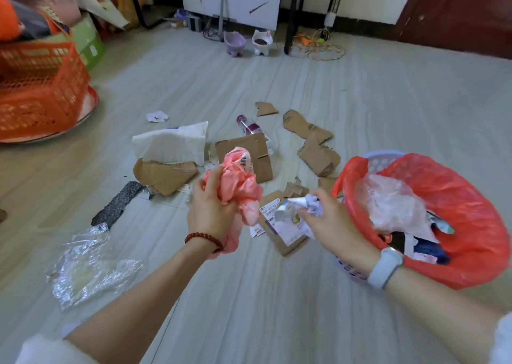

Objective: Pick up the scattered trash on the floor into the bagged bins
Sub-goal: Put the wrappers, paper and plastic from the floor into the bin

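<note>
Trash, scattered on floor [277, 294]; collection partly done, most items still down.

Lower left of frame: crumpled clear plastic film [88, 264], lying flat, not yet picked up. Just above it, a dark patterned strip [119, 204], also on the floor.

Centre left: white padded bag [171, 143] resting over a torn cardboard sheet [163, 176]; small white paper scrap [157, 116] apart from them, further up the frame. All untouched.

Centre: left hand [212, 211], fingers curled tight round a wad of pink plastic wrap [239, 189] bearing a barcode label, held up off the floor. Behind it, a folded cardboard box [249, 150] and a plastic bottle [248, 125] with a purple cap, both still on the floor.

Centre right: right hand [329, 222], fingers pinching a crumpled white paper [302, 211], lifted above a labelled cardboard piece [279, 225]. Several torn cardboard pieces [307, 129] trail toward the upper middle of the frame.

Right: bin [382, 157], a pale basket lined with a red bag [465, 225], already holding clear plastic and mixed wrappers. It sits just beside the right hand.

Judgement: 1 bin is partly filled; 2 items are in hand and ready to drop in; roughly 10 or more pieces appear left on the floor, cardboard forming the bulk. Only 1 bagged bin shows in frame.
</note>
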A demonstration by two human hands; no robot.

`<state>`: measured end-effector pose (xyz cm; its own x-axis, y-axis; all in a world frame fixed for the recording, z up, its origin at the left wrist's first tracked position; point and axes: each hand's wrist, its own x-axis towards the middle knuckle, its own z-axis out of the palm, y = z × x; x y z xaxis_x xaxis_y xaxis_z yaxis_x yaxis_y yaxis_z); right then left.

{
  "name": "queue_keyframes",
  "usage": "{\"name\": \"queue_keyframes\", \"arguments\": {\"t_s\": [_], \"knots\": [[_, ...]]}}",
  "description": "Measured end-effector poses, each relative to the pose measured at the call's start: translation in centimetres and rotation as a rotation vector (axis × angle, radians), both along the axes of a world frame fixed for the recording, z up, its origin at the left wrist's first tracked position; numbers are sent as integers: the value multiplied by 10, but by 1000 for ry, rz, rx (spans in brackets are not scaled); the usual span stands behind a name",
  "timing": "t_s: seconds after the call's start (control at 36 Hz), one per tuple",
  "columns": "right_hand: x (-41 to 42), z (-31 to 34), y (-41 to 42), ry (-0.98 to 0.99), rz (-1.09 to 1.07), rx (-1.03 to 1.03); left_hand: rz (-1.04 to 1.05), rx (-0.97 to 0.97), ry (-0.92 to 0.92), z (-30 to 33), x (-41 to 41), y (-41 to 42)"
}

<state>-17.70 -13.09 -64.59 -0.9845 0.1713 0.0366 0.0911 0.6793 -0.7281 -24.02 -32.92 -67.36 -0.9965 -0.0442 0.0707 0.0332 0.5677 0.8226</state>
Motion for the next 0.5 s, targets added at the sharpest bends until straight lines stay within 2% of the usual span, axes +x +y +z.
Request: {"name": "queue_keyframes", "arguments": {"t_s": [0.11,0.28,0.39,0.5], "knots": [[-3,40,56,195,-211,-109,-70,148,119,41,-10,58],[12,58,151,244,-465,-239,-343,166,156,78,8,158],[26,55,204,246,-587,-258,-530,90,191,84,25,221],[40,58,235,300,-727,-400,-655,-133,193,70,38,264]]}}
